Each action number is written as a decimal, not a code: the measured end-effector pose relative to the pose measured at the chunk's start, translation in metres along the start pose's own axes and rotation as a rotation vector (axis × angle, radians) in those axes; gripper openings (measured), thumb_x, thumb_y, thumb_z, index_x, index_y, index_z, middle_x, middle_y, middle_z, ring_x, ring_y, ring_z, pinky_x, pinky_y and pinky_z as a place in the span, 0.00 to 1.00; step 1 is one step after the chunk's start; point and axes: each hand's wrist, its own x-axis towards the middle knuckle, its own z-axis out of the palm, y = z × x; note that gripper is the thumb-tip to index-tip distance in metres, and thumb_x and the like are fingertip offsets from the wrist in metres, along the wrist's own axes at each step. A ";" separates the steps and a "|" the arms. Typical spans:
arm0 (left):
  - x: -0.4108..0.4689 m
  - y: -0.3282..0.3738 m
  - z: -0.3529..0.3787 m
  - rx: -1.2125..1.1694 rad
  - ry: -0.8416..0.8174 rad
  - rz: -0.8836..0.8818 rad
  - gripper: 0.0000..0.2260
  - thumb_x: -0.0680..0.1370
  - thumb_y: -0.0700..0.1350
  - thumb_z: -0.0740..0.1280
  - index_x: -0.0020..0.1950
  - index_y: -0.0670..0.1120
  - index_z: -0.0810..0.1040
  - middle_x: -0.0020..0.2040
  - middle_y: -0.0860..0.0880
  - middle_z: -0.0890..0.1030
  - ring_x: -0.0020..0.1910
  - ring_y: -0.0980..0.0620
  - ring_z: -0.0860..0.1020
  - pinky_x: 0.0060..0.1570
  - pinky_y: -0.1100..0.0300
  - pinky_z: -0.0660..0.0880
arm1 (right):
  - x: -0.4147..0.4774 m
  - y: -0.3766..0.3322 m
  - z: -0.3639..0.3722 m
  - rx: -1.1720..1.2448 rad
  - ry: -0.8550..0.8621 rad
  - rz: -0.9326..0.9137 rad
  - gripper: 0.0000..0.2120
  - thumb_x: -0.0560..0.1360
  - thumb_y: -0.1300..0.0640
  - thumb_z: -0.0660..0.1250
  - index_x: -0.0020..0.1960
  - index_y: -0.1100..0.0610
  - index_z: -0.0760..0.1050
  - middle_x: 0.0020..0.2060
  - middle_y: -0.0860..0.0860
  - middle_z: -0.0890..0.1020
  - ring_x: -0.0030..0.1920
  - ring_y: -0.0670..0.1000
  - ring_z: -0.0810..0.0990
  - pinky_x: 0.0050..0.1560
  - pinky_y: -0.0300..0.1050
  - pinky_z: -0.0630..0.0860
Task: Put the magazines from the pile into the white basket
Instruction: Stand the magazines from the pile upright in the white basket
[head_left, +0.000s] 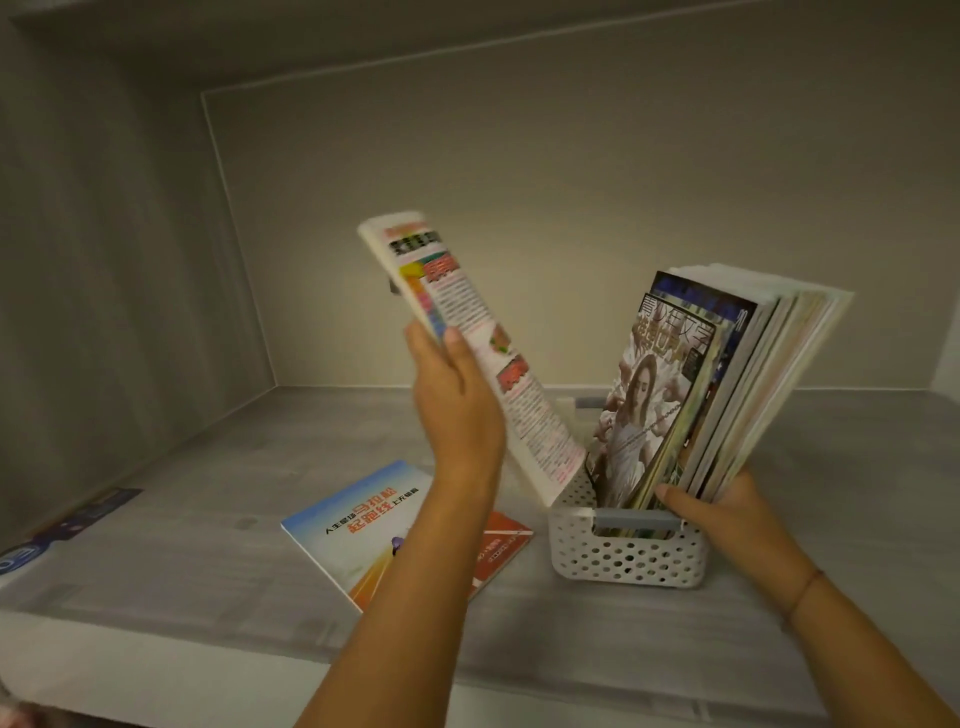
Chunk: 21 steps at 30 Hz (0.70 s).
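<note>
My left hand (454, 400) grips a white magazine (467, 338) with colourful print, held upright and tilted left, its lower corner dipping into the left end of the white basket (623, 558). The perforated basket stands on the grey shelf. Several magazines (727, 384) stand in it, leaning right, a cover with a woman in white at the front. My right hand (727, 512) holds that standing bunch at its lower edge, pushing it rightward. The pile (358, 530) lies flat left of the basket: a blue-and-white magazine on top, a red one under it.
The grey shelf (260, 519) sits in a cabinet recess with a side wall at the left and a back wall behind. A dark blue flat item (67, 525) lies at the shelf's far left edge. The shelf's white front edge runs along the bottom.
</note>
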 end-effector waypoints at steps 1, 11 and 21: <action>-0.003 0.002 0.012 0.043 -0.039 0.044 0.10 0.83 0.46 0.53 0.59 0.43 0.68 0.38 0.56 0.76 0.30 0.63 0.78 0.28 0.70 0.75 | 0.000 0.000 0.000 -0.001 0.000 0.003 0.19 0.70 0.64 0.71 0.59 0.58 0.74 0.46 0.44 0.80 0.46 0.40 0.79 0.45 0.32 0.71; -0.056 -0.018 0.068 0.317 -0.521 0.120 0.13 0.83 0.51 0.50 0.65 0.51 0.63 0.49 0.49 0.80 0.42 0.48 0.80 0.37 0.55 0.78 | 0.004 0.004 -0.001 -0.024 0.009 -0.027 0.22 0.68 0.64 0.72 0.61 0.56 0.73 0.48 0.42 0.80 0.44 0.32 0.79 0.47 0.29 0.75; -0.058 -0.030 0.036 0.141 -1.169 -0.113 0.21 0.79 0.46 0.65 0.72 0.52 0.69 0.65 0.50 0.78 0.62 0.52 0.77 0.64 0.51 0.73 | 0.002 0.004 -0.006 -0.002 -0.052 -0.064 0.41 0.60 0.45 0.77 0.69 0.54 0.66 0.58 0.47 0.80 0.57 0.43 0.79 0.58 0.44 0.76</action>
